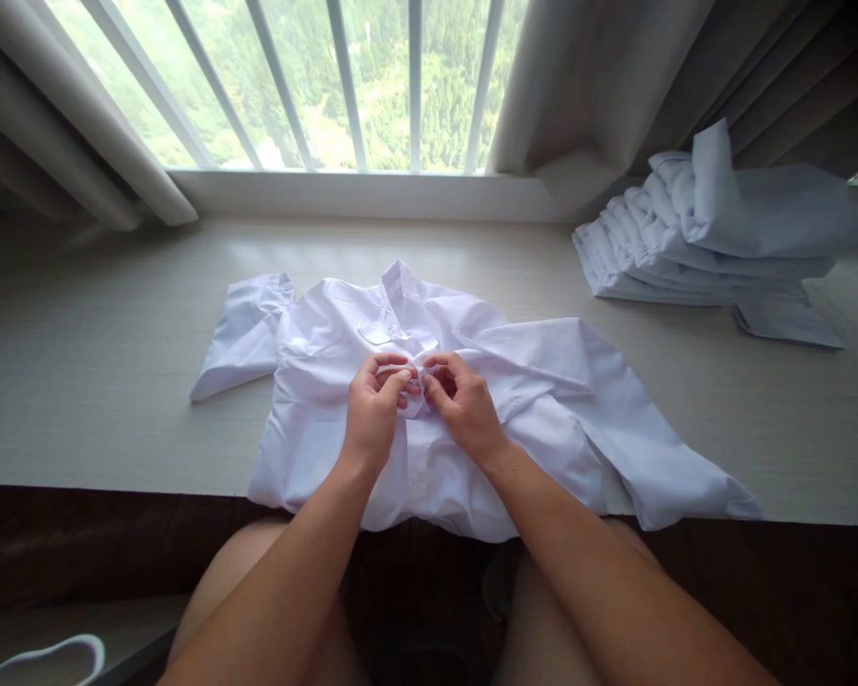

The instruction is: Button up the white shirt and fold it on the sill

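A white long-sleeved shirt [315, 410] lies front side up on the pale surface, its collar pointing away from me and its lower edge hanging a little over the near edge. One sleeve is bent out to the left, the other stretches to the lower right. My left hand [378, 395] pinches the front placket just below the collar. Close beside it, my right hand [461, 395] grips the same strip of cloth between thumb and fingers. Whether a button sits between the fingertips is hidden.
Folded white garments [686, 238] stand in a leaning stack at the right back. Behind the pale surface [100, 381] is a barred window [329, 86], with grey curtains [607, 86] on both sides. A white curved strap [64, 648] shows at the lower left.
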The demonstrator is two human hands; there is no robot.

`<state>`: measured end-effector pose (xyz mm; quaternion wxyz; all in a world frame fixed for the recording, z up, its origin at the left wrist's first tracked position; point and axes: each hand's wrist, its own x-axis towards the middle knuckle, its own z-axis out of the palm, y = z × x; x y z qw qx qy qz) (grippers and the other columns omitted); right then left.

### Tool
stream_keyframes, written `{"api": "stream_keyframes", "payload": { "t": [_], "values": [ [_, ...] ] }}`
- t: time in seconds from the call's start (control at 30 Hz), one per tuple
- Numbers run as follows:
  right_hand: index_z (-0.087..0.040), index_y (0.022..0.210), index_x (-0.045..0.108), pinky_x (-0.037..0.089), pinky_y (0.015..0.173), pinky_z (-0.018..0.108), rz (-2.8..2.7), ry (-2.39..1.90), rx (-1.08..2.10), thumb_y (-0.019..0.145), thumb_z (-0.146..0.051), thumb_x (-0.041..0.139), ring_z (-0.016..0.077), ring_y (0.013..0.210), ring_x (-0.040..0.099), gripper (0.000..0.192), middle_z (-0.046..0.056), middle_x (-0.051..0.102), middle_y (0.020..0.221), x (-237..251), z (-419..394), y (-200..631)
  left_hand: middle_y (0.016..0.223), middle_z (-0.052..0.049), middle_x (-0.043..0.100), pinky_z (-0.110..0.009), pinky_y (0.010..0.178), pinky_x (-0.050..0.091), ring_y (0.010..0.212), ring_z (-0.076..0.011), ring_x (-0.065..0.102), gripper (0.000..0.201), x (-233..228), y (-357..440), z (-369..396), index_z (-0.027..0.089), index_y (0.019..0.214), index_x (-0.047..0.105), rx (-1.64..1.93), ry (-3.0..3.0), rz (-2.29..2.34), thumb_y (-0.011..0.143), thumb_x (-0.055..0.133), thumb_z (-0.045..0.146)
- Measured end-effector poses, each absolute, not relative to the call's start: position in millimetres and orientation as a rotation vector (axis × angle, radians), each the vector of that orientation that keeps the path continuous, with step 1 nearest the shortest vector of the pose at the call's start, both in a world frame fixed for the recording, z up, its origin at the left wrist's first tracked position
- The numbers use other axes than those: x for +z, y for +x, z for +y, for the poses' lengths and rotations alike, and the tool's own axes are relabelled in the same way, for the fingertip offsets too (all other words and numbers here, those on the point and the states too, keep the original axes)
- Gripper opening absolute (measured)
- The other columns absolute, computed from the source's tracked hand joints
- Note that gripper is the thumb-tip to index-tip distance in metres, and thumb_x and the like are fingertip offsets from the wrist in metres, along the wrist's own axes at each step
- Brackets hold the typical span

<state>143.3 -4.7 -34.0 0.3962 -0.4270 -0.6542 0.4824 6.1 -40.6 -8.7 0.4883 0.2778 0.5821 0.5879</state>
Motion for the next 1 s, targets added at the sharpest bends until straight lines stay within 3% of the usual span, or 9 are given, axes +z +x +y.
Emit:
{"api": "stream_keyframes", "payload": {
  "t": [0.57, 1.0],
  "values": [
    [-0.022, 0.111, 0.064, 0.046, 0.069, 0.024, -1.705, -1.090, 1.198, 0.097, -0.040, 0.061, 0.0118, 0.068, 0.059, 0.023, -0.002, 0.064, 0.077, -39, -8, 140, 0.073, 0.002, 0.065, -0.022, 0.062, 0.046, 0.066, -0.0117, 0.062, 0.029, -12, 8, -36, 0.020, 0.098, 0.061, 1.433, 0.800, 1.423, 0.076, 0.077, 0.029],
    [-0.017, 0.090, 0.058, 0.043, 0.054, 0.022, -1.225, -1.063, 1.614, 0.082, -0.050, 0.072, 0.0111, 0.058, 0.059, 0.036, -0.001, 0.064, 0.067, -28, -1, 137, 0.075, 0.003, 0.065, -0.022, 0.064, 0.045, 0.069, -0.0108, 0.059, 0.034, -12, 7, -37, 0.021, 0.105, 0.061, 1.437, 0.888, 1.412, 0.077, 0.078, 0.030]
  ]
}}
